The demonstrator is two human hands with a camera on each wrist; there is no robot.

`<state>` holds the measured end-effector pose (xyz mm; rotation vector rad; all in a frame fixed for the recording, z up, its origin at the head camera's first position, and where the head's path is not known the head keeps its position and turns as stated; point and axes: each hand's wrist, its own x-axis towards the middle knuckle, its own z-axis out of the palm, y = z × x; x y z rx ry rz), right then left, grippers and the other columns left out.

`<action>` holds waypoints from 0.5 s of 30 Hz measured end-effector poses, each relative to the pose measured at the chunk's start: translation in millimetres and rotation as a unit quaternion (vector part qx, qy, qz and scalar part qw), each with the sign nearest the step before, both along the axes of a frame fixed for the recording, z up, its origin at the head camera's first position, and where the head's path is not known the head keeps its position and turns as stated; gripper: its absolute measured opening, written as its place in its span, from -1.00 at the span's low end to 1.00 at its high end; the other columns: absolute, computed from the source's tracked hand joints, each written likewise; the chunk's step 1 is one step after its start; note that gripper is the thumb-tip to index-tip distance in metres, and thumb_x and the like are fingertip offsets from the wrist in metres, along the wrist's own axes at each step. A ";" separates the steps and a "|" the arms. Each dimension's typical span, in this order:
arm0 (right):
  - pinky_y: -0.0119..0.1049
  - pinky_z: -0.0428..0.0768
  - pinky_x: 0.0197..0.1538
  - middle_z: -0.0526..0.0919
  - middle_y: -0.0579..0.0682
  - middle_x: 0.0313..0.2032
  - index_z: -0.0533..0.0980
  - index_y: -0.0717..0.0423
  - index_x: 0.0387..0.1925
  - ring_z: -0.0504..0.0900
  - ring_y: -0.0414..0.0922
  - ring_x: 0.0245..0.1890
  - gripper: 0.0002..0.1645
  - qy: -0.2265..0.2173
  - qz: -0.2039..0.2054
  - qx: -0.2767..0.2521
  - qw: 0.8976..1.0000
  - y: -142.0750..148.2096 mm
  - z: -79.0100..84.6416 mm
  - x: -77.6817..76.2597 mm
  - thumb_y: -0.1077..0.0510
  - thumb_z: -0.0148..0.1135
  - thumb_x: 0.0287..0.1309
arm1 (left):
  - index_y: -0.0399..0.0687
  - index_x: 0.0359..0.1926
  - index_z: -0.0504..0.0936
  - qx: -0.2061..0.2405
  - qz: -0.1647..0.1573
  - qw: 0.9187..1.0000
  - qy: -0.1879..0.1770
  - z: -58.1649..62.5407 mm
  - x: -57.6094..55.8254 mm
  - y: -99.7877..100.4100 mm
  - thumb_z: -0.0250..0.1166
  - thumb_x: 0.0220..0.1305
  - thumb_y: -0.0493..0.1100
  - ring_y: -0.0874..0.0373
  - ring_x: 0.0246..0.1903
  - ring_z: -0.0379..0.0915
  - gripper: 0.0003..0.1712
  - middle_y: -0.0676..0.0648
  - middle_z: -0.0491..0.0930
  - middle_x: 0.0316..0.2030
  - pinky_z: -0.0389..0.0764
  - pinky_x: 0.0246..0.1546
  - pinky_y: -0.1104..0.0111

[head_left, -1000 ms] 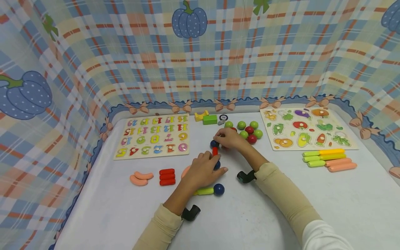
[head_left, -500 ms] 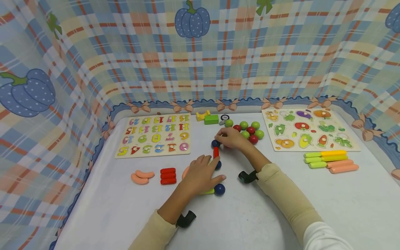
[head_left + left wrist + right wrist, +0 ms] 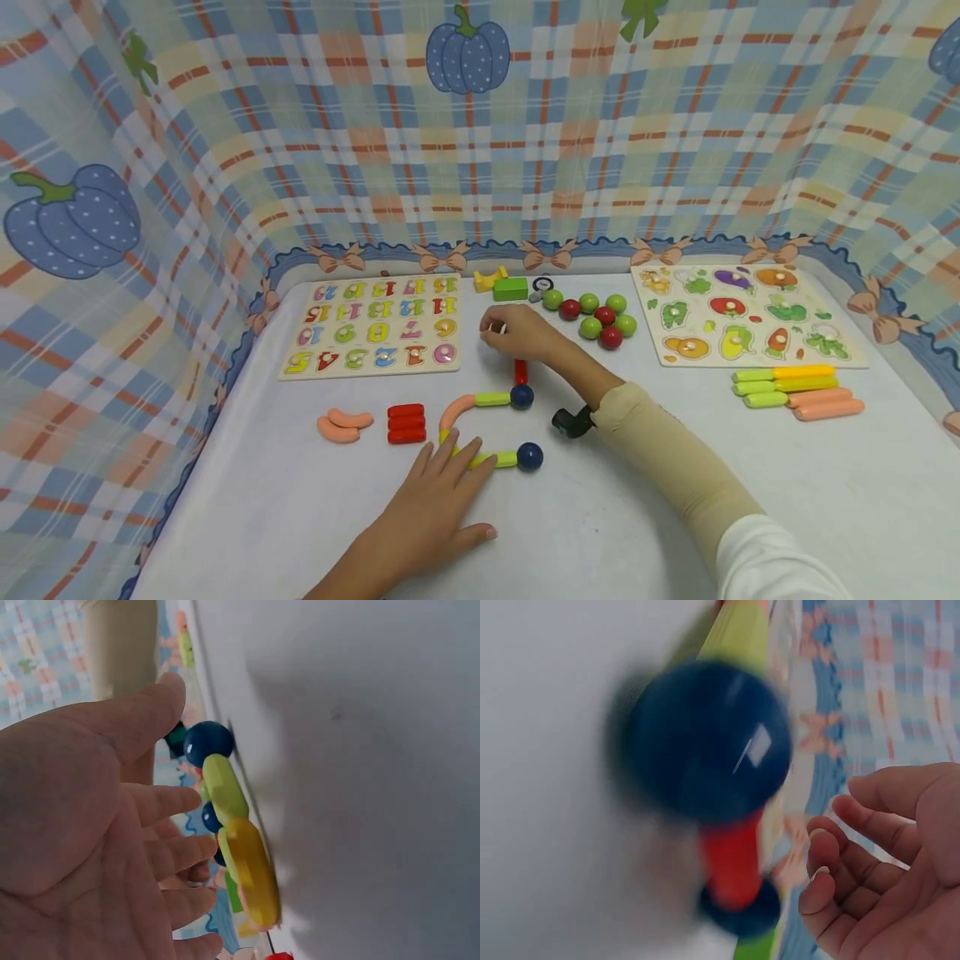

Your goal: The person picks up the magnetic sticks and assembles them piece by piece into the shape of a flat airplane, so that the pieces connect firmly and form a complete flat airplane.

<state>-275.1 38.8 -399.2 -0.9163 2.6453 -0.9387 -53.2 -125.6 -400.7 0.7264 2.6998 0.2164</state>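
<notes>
A chain of toy rods and blue balls bends round on the white table. Its near arm has a light green rod [image 3: 507, 459] ending in a blue ball [image 3: 529, 457]; a curved peach rod [image 3: 456, 410] joins the far arm. There, another blue ball [image 3: 522, 396] meets a red rod [image 3: 521, 372], with a further blue ball [image 3: 742, 913] at its far end, hidden in the head view. My left hand [image 3: 431, 508] spreads its fingers over the yellow rod [image 3: 255, 874] of the near arm. Holding nothing, my right hand [image 3: 525, 333] hovers by the red rod, fingers loosely curled.
Left of the chain lie red rods [image 3: 407, 423] and curved peach rods [image 3: 345, 425]. Behind are a number puzzle board [image 3: 454, 365], a green block [image 3: 511, 289] and several green and red balls [image 3: 604, 316]. A vegetable puzzle board [image 3: 855, 360] and straight rods [image 3: 806, 384] occupy the right.
My left hand has left the red rod and drawn back toward the near left, uncovering the peach rod. My right hand has come off the far blue ball and shifted left.
</notes>
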 end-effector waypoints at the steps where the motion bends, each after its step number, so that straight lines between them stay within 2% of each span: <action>1: -0.35 0.45 -0.43 0.52 -0.11 -0.44 0.53 0.01 -0.30 0.45 -0.17 -0.49 -0.88 0.010 0.018 0.003 1.000 -8.0 2.2 2.3 0.10 0.14 0.13 | 0.20 0.36 0.09 0.002 -0.001 1.000 -0.003 -0.3 3.4 -1.8 0.05 0.01 0.45 -0.11 0.33 -0.35 -0.07 -0.02 -0.04 0.35 -0.13 0.16 -0.15; 4: -0.39 0.45 -0.37 0.53 -0.13 -0.43 0.55 0.07 -0.28 0.45 -0.21 -0.45 -0.86 0.045 0.078 0.020 0.996 -35.3 11.1 11.7 0.14 0.15 0.12 | 0.17 0.36 0.07 0.007 -0.003 1.000 -0.010 -2.1 11.4 -5.2 0.06 0.01 0.44 -0.11 0.33 -0.37 -0.05 -0.01 -0.07 0.36 -0.12 0.16 -0.16; 7: -0.44 0.44 -0.31 0.55 -0.14 -0.38 0.56 0.09 -0.23 0.46 -0.23 -0.39 -0.83 0.070 0.145 0.037 0.986 -64.9 15.6 22.0 0.16 0.14 0.13 | 0.18 0.37 0.05 0.013 -0.008 1.000 -0.022 -5.0 15.6 -7.7 0.04 0.00 0.45 -0.10 0.33 -0.39 -0.04 0.00 -0.11 0.37 -0.13 0.16 -0.15; 12: -0.52 0.39 -0.12 0.53 -0.12 -0.12 0.51 0.00 0.00 0.43 -0.28 -0.18 -0.67 0.066 0.263 0.072 0.960 -111.3 14.0 44.0 0.21 0.05 0.19 | 0.20 0.38 0.00 0.029 -0.020 0.999 -0.034 -12.6 21.4 -9.8 -0.04 0.02 0.48 -0.09 0.33 -0.40 -0.04 0.00 -0.16 0.38 -0.11 0.18 -0.12; 15: -0.55 0.32 -0.03 0.49 -0.19 -0.04 0.46 -0.12 0.09 0.38 -0.34 -0.10 -0.59 0.055 0.315 0.092 0.943 -132.3 11.1 58.1 0.22 0.01 0.22 | 0.16 0.38 0.00 0.046 -0.027 0.998 -0.028 -15.3 24.9 -10.5 -0.06 0.04 0.47 -0.09 0.33 -0.41 -0.05 -0.01 -0.16 0.38 -0.10 0.18 -0.11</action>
